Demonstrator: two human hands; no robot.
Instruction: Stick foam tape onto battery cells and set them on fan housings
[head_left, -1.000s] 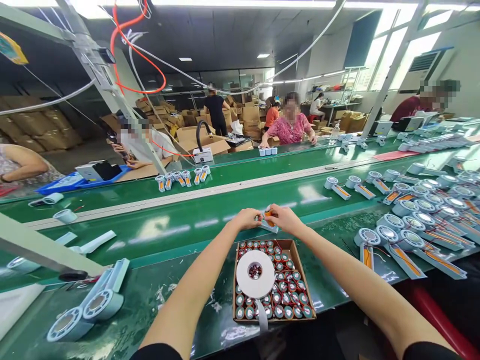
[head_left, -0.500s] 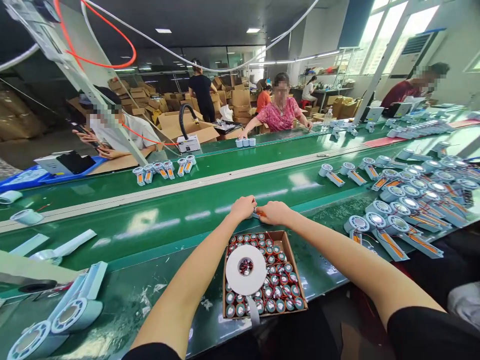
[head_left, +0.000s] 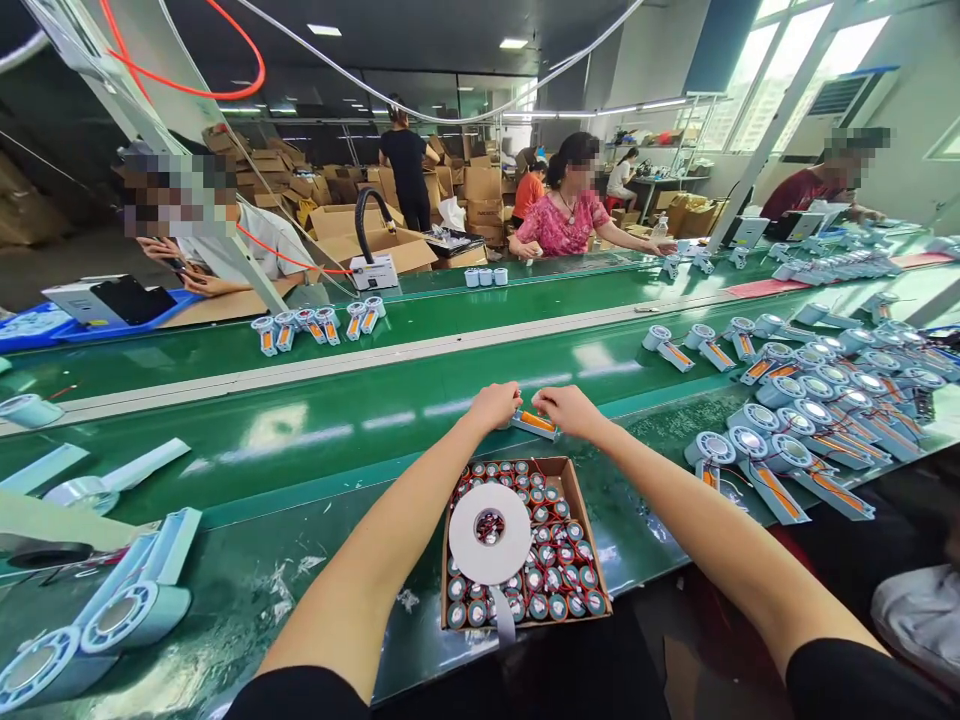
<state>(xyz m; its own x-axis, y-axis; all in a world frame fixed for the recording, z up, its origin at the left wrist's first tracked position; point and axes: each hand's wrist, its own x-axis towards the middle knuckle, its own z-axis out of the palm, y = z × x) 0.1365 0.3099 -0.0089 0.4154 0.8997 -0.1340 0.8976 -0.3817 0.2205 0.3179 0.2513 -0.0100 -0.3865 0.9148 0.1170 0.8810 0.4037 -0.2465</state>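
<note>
My left hand (head_left: 496, 405) is closed around the head end of a light blue handled part (head_left: 537, 427), above the green bench. An orange strip shows along the part's handle, which points right. My right hand (head_left: 568, 408) is just above that handle, fingers pinched together; what they hold, if anything, is too small to name. Below my hands, a cardboard box (head_left: 606, 606) contains many small round motors (head_left: 557, 606) with red wires. A roll of white tape (head_left: 469, 535) lies on top of them, its loose end hanging over the box's front edge.
Many light blue parts with orange strips (head_left: 776, 490) crowd the right side. More blue parts (head_left: 135, 615) lie at the left. Beyond the green belt (head_left: 420, 375), a person in a pink top (head_left: 559, 222) sits opposite, and a metal post (head_left: 195, 190) slants at the left.
My right hand has lifted slightly away from my left, exposing the orange strip and handle. Across the belt, the person in pink has let go of the small white cylinders and reaches toward the right.
</note>
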